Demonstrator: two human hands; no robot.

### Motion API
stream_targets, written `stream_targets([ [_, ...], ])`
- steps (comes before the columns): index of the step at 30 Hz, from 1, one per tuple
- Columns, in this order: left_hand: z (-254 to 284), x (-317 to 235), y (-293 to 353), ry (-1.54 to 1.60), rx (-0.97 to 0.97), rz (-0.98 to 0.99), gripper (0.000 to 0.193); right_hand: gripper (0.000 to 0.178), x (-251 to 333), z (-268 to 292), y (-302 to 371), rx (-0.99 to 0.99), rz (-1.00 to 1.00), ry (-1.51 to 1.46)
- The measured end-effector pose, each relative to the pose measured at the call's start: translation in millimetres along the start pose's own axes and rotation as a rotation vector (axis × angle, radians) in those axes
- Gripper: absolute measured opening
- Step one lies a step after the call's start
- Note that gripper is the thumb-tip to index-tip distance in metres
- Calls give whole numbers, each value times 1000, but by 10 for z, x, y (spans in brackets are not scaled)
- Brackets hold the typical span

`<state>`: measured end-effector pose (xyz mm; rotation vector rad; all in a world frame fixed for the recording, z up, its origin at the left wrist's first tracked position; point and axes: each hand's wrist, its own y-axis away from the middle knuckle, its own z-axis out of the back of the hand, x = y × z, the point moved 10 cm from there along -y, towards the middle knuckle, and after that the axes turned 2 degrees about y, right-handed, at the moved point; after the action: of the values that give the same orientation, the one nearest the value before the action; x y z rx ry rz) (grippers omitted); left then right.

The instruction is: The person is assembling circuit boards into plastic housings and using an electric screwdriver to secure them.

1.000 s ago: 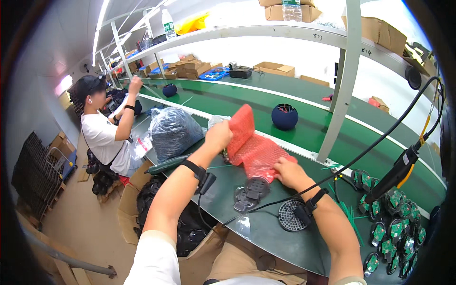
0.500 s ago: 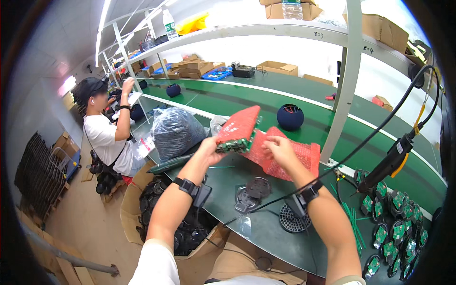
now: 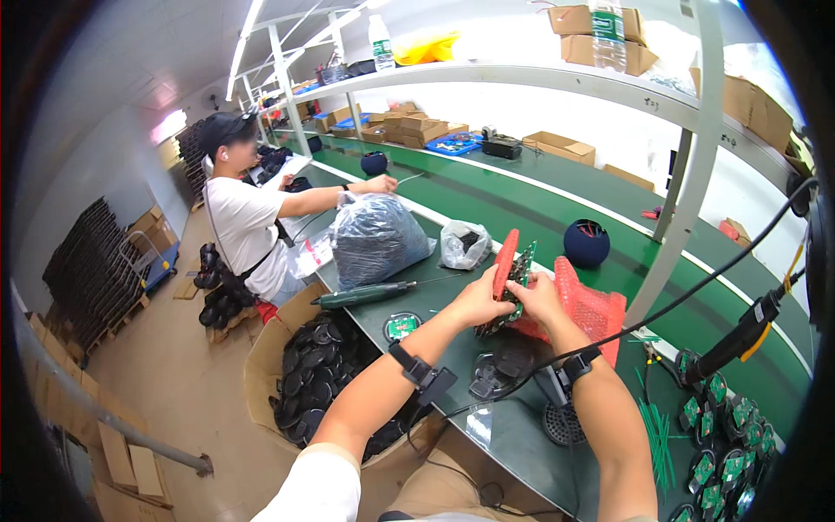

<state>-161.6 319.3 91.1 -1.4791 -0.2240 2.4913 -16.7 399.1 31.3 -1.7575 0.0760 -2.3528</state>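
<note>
My left hand (image 3: 481,300) grips a stack of green circuit boards (image 3: 524,261) together with a folded sheet of red bubble wrap (image 3: 505,259), tilted on edge above the bench. My right hand (image 3: 544,298) is closed at the boards' near side, its fingertips on them. Behind it a red bubble-wrap bag (image 3: 594,304) rests on the bench. Below my hands are dark round plastic parts (image 3: 494,372) and a round perforated grille (image 3: 564,424), partly behind a cable. A round part with a green board (image 3: 403,326) lies near my left forearm.
An electric screwdriver (image 3: 365,295) lies by a stuffed plastic bag (image 3: 376,239); another (image 3: 735,339) hangs at right. Wired boards (image 3: 731,444) and green strips (image 3: 657,448) cover the right. A carton (image 3: 261,357) holds black parts. A navy ball-shaped housing (image 3: 586,243) sits on the conveyor. A co-worker (image 3: 252,200) is at left.
The view has swung left. The boards and wrap have turned from flat to on edge. My right hand has moved from the red bag onto the boards. The co-worker's arm now reaches toward the conveyor.
</note>
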Motion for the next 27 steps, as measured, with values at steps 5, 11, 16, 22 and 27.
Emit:
stream_targets([
  [5,516,531,-23,272,-206,230,52,32,-98,88,-7,29,-27,44],
  [11,921,1253,77,190,-362,304,40,23,-392,689,256,-179,-229,-540],
  [16,1164,475,153,-753,-654,9,57,26,17,934,462,-41,-147,-682],
  [22,179,98,-108,552,-167,320,57,24,517,936,619,155,36,-527],
  [27,-166,-430,-78,692,-115,-46,54,22,643,776,771,274,41,-522],
])
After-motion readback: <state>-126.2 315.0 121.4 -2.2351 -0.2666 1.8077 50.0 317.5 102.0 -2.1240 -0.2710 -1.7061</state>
